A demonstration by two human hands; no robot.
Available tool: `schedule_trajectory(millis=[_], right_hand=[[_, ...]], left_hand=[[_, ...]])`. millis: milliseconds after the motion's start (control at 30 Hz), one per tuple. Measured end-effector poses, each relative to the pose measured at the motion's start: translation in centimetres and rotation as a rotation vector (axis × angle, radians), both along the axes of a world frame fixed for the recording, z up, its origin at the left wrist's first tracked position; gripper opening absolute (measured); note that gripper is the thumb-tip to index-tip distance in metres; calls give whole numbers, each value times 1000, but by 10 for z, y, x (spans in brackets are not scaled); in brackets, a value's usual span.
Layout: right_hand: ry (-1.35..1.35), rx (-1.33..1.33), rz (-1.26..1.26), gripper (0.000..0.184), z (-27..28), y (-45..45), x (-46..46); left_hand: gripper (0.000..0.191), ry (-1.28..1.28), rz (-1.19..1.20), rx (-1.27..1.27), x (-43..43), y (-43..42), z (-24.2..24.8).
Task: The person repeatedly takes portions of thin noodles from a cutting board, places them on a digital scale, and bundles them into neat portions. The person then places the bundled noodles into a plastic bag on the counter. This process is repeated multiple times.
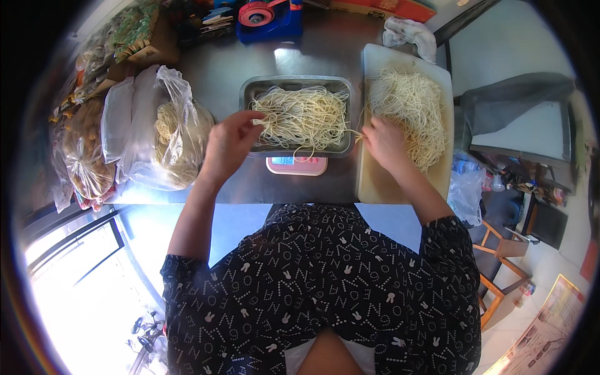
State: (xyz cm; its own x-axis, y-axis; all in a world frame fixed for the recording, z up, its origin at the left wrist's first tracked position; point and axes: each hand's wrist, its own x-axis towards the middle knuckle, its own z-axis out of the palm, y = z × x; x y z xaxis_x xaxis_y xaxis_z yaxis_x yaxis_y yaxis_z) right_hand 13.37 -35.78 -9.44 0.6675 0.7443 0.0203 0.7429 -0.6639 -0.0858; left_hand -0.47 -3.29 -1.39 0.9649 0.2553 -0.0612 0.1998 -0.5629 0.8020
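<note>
A rectangular metal tray [296,80] holds a heap of thin pale noodles [304,115] and rests on a pink digital kitchen scale [311,165] with a lit display. At the tray's left rim is my left hand [234,138], its thumb and forefinger around the noodles' edge; whether they pinch any strands is unclear. My right hand [383,140] pinches a few noodle strands [356,133] that cross the tray's right rim. Behind that hand, a second noodle heap [410,108] lies on a white cutting board [379,187]. One strand loops over the tray's front rim.
Clear plastic bags of noodles [176,136] stand left of the tray on the metal table [211,61]. Farther left is another tied bag [86,159]. A blue device with a red wheel [269,21] sits at the back, and a white cloth [411,36] at the back right.
</note>
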Motion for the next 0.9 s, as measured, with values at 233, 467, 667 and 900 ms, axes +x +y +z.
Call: schedule_trajectory(millis=[233,467,667,900], right_hand=[[193,344,-250,10,95,-45,31],[343,839,-445,16,148,-94,49],[53,461,-375,18,125,-94,47],[621,906,-338,26,191,-80,40]], left_hand=[[15,-147,-148,91,37,-29,-7],[15,-108,-231,146,54,-41,-26],[12,58,-276,251,72,-60,-45],[27,-49,-400,-219,101,-106,6]])
